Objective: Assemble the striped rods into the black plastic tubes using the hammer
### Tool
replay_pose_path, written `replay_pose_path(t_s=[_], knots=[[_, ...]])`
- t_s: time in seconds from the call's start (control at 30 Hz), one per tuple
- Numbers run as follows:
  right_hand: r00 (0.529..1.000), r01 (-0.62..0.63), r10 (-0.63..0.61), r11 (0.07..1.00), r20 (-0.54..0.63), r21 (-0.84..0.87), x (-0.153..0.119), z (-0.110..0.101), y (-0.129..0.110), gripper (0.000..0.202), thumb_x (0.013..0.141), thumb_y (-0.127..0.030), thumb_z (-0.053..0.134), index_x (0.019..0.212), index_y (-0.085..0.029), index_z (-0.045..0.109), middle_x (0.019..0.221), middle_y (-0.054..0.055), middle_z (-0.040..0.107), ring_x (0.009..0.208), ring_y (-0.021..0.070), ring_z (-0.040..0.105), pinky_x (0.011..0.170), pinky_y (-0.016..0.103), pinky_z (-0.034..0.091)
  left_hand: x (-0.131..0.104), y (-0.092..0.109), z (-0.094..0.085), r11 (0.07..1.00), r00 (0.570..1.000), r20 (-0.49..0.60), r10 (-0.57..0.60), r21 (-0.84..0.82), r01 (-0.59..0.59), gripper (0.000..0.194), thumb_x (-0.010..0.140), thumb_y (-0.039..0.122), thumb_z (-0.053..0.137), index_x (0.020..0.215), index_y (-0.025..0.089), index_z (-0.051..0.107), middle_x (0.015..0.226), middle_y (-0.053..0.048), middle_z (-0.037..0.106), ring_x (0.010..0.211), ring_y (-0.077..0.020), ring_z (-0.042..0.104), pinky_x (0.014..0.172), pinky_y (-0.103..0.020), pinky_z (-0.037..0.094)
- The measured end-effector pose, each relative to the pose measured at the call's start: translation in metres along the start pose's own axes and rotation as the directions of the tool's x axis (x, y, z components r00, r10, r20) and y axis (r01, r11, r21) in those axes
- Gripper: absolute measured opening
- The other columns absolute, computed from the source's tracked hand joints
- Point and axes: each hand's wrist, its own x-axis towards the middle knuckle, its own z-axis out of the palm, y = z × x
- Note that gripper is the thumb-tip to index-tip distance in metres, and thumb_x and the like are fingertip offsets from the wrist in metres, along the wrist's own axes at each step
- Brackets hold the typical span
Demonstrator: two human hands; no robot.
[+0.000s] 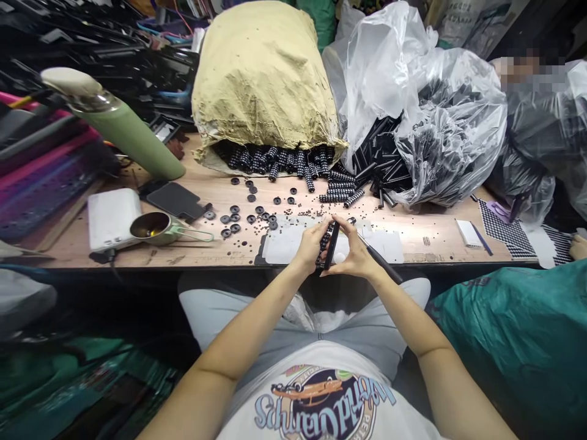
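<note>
While two hands (312, 244) (358, 253) grip one black strip (332, 244) and studded piece (324, 241), one bottle (126, 137), one cup (160, 235) sit left.

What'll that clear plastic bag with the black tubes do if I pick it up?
The clear plastic bag will probably sag and shift, since its film looks thin and crumpled. It may feel fairly heavy, bulging with dark pieces. Loose black tubes lie at its left edge, so some could roll or slide out.
</note>
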Motion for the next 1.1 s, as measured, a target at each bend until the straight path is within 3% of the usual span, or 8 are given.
replay_pose_path(t_s=[0.13, 0.3, 0.67, 0.8, 0.87, 0.93, 1.0, 1.1], knots=[[0.999, -0.04, 0.04, 0.999, 0.027, 0.013, 0.0, 0.004, 0.003, 0.126, 0.048, -0.055, 0.085, 0.146, -0.022, 0.014, 0.151, 0.016, 0.025, 0.141, 0.0292, 0.026, 0.117, 0.048, 0.027, 0.001, -0.002, 0.001, 1.0, 0.997, -0.08, 0.01, 0.009, -0.01, 0.034, 0.079, 0.045, 0.062, 0.092, 0.013, 0.065, 0.048, 0.005, 0.05, 0.034, -0.0061, 0.041, 0.035, -0.018, 0.031], [0.995, -0.075, 0.074, 0.997, 0.069, 0.012, -0.002, 0.005, 0.005, 0.124, 0.049, -0.052, 0.085, 0.146, -0.023, 0.014, 0.15, 0.015, 0.026, 0.142, 0.0289, 0.026, 0.117, 0.047, 0.027, -0.003, 0.002, 0.004, 0.991, 0.99, -0.04, -0.133, 0.001, 0.133, 0.038, 0.079, 0.05, 0.059, 0.079, 0.012, 0.058, 0.047, 0.0, 0.054, 0.041, -0.0157, 0.057, 0.042, -0.025, 0.047], [0.99, -0.142, 0.139, 0.984, 0.037, 0.103, -0.002, 0.015, 0.005, 0.112, 0.051, -0.049, 0.084, 0.14, -0.02, 0.023, 0.141, 0.014, 0.035, 0.135, 0.0256, 0.036, 0.113, 0.042, 0.034, 0.001, 0.007, 0.008, 0.966, 0.962, -0.109, -0.251, 0.03, 0.256, 0.027, 0.088, 0.036, 0.051, 0.076, 0.012, 0.055, 0.047, 0.0, 0.052, 0.036, -0.0129, 0.053, 0.037, -0.022, 0.045], [0.986, -0.166, 0.166, 0.986, -0.024, 0.02, -0.005, 0.023, 0.011, 0.11, 0.051, -0.041, 0.084, 0.139, -0.018, 0.022, 0.137, 0.014, 0.038, 0.13, 0.0265, 0.041, 0.113, 0.043, 0.034, 0.004, 0.002, 0.002, 0.966, 0.973, -0.072, -0.22, 0.12, 0.227, 0.029, 0.09, 0.036, 0.047, 0.085, 0.01, 0.059, 0.058, -0.002, 0.056, 0.044, -0.0132, 0.057, 0.046, -0.026, 0.05], [0.977, -0.212, 0.209, 0.975, -0.045, -0.072, -0.006, 0.028, 0.015, 0.108, 0.052, -0.039, 0.083, 0.139, -0.018, 0.023, 0.137, 0.015, 0.039, 0.129, 0.0285, 0.042, 0.111, 0.045, 0.035, 0.005, -0.008, -0.004, 0.952, 0.996, -0.036, -0.08, 0.293, 0.087, 0.031, 0.09, 0.036, 0.047, 0.099, 0.01, 0.062, 0.071, -0.005, 0.06, 0.057, -0.0152, 0.062, 0.059, -0.031, 0.054], [0.97, -0.241, 0.23, 0.956, -0.082, -0.165, -0.007, 0.033, 0.019, 0.101, 0.056, -0.036, 0.08, 0.138, -0.016, 0.025, 0.135, 0.017, 0.041, 0.129, 0.0306, 0.041, 0.11, 0.048, 0.034, 0.005, -0.021, -0.01, 0.804, 0.985, 0.03, 0.167, 0.575, -0.154, 0.036, 0.087, 0.033, 0.054, 0.115, 0.011, 0.061, 0.087, -0.008, 0.061, 0.078, -0.0194, 0.064, 0.076, -0.036, 0.053], [0.968, -0.245, 0.224, 0.939, -0.111, -0.24, -0.009, 0.035, 0.024, 0.091, 0.063, -0.033, 0.075, 0.137, -0.013, 0.027, 0.134, 0.019, 0.042, 0.129, 0.0309, 0.04, 0.11, 0.048, 0.034, 0.006, -0.035, -0.017, 0.485, 0.918, 0.162, 0.362, 0.809, -0.333, 0.046, 0.082, 0.025, 0.061, 0.126, 0.012, 0.057, 0.099, -0.012, 0.059, 0.096, -0.0234, 0.059, 0.088, -0.04, 0.049], [0.955, -0.295, 0.26, 0.888, -0.144, -0.353, -0.018, 0.024, 0.03, 0.077, 0.071, -0.033, 0.07, 0.134, -0.011, 0.032, 0.134, 0.021, 0.042, 0.129, 0.0313, 0.038, 0.108, 0.049, 0.033, 0.009, -0.05, -0.03, 0.078, 0.843, 0.353, 0.405, 0.906, -0.416, 0.041, 0.086, 0.017, 0.053, 0.127, 0.013, 0.056, 0.1, -0.014, 0.059, 0.097, -0.0238, 0.056, 0.088, -0.039, 0.047]])
